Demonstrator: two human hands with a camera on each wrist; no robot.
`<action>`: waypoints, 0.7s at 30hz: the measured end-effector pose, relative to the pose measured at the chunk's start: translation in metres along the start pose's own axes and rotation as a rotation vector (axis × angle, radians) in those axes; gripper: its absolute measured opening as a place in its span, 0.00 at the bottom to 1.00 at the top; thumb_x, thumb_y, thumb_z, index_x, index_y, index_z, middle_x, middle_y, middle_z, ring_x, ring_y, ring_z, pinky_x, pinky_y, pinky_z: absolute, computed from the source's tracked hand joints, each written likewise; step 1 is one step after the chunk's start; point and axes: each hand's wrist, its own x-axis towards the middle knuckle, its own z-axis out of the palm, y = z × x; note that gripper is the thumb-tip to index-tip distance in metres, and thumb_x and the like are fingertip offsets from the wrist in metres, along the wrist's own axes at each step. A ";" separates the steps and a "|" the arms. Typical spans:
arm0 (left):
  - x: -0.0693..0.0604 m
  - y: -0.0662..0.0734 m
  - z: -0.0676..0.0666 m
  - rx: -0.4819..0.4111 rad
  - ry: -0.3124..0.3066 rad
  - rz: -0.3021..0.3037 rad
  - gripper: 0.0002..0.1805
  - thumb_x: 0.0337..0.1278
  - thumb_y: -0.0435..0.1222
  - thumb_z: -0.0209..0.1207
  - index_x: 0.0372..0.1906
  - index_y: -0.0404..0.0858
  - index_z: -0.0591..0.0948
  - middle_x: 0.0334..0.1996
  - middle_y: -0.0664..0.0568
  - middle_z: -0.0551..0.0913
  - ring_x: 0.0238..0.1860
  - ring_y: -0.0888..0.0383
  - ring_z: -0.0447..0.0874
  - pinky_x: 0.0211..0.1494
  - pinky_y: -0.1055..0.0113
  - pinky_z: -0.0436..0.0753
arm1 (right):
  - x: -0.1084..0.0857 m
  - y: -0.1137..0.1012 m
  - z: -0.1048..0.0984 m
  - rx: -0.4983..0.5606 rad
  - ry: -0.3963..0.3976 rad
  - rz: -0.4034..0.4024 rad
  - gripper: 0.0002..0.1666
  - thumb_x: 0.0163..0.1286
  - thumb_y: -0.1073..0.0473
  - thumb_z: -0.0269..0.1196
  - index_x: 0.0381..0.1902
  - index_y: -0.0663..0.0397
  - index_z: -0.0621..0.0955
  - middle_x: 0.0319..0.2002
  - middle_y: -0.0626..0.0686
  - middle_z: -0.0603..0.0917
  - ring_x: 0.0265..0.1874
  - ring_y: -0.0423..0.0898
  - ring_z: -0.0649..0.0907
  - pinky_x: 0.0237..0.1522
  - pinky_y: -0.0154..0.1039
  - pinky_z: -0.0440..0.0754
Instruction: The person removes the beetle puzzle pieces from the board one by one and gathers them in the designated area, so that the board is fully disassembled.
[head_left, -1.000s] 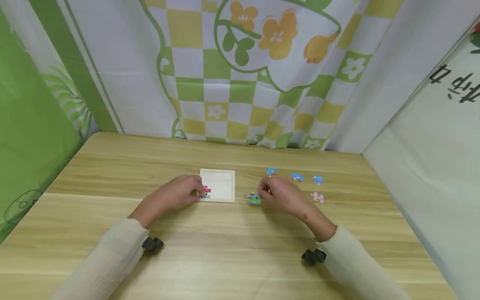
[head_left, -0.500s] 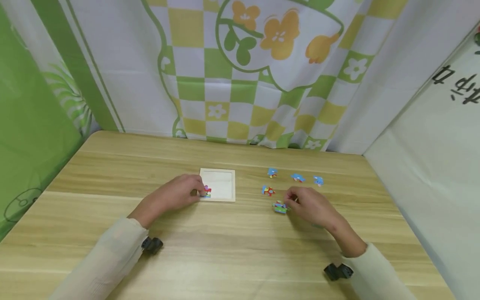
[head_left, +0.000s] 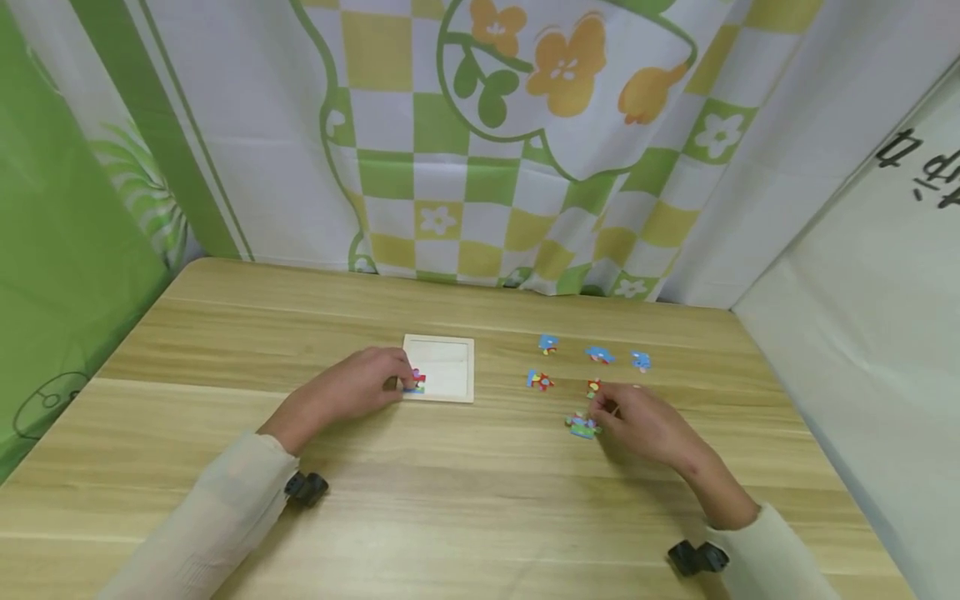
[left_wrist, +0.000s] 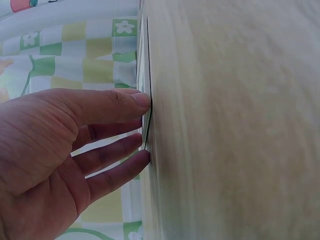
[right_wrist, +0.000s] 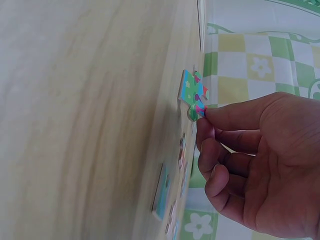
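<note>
In the head view, my left hand (head_left: 367,382) rests at the left side of a square wooden puzzle tray (head_left: 469,371). Its fingertips touch the tray's lower left corner, where a red and blue puzzle piece (head_left: 417,382) lies inside. The left wrist view shows the thumb and fairly straight fingers (left_wrist: 112,185) against the tray's edge. Between thumb and index finger, my right hand (head_left: 645,422) pinches a green and blue jigsaw piece (right_wrist: 191,95), tilted and held just above the table. Another piece (head_left: 594,387), with red and yellow, lies partly hidden behind the right fingers.
Right of the tray lie several loose pieces: a red and blue one (head_left: 541,380), a blue one (head_left: 548,343), another blue one (head_left: 599,355) and a light blue one (head_left: 641,360). A patterned curtain (head_left: 495,183) hangs at the table's (head_left: 450,500) back edge.
My right hand has moved right and toward the table's front with the jigsaw piece, away from the tray, uncovering the red and blue piece. My left hand stays at the tray.
</note>
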 end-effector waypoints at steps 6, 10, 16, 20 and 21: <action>0.000 0.001 -0.001 0.007 -0.005 -0.004 0.06 0.60 0.24 0.68 0.38 0.37 0.89 0.37 0.54 0.83 0.37 0.57 0.80 0.46 0.61 0.82 | -0.002 0.004 -0.001 0.003 -0.009 -0.009 0.08 0.75 0.66 0.61 0.34 0.52 0.84 0.31 0.44 0.85 0.32 0.39 0.81 0.36 0.38 0.80; 0.000 0.000 -0.001 0.013 0.004 0.013 0.06 0.60 0.24 0.68 0.37 0.37 0.89 0.37 0.54 0.83 0.37 0.57 0.80 0.47 0.60 0.83 | -0.003 0.006 0.000 -0.018 -0.002 -0.017 0.08 0.75 0.66 0.61 0.34 0.51 0.84 0.30 0.42 0.84 0.31 0.37 0.80 0.38 0.41 0.80; 0.001 0.000 0.000 0.024 0.007 0.033 0.07 0.59 0.23 0.67 0.36 0.37 0.89 0.37 0.54 0.84 0.39 0.56 0.81 0.49 0.58 0.83 | -0.003 0.008 0.001 -0.029 -0.001 -0.027 0.09 0.74 0.67 0.61 0.33 0.51 0.83 0.28 0.41 0.83 0.29 0.36 0.78 0.50 0.52 0.77; 0.000 0.000 0.000 0.023 0.003 0.028 0.07 0.59 0.23 0.67 0.36 0.37 0.89 0.39 0.54 0.84 0.40 0.56 0.82 0.50 0.58 0.83 | -0.004 0.008 0.000 -0.013 -0.015 -0.024 0.08 0.75 0.66 0.61 0.34 0.52 0.83 0.30 0.43 0.84 0.29 0.37 0.78 0.38 0.41 0.79; 0.000 0.001 0.000 0.022 0.002 0.025 0.07 0.59 0.23 0.67 0.36 0.37 0.89 0.39 0.54 0.84 0.41 0.56 0.82 0.50 0.58 0.83 | -0.004 0.009 0.000 -0.011 -0.019 -0.022 0.08 0.75 0.66 0.61 0.34 0.52 0.83 0.30 0.43 0.84 0.29 0.37 0.79 0.35 0.38 0.78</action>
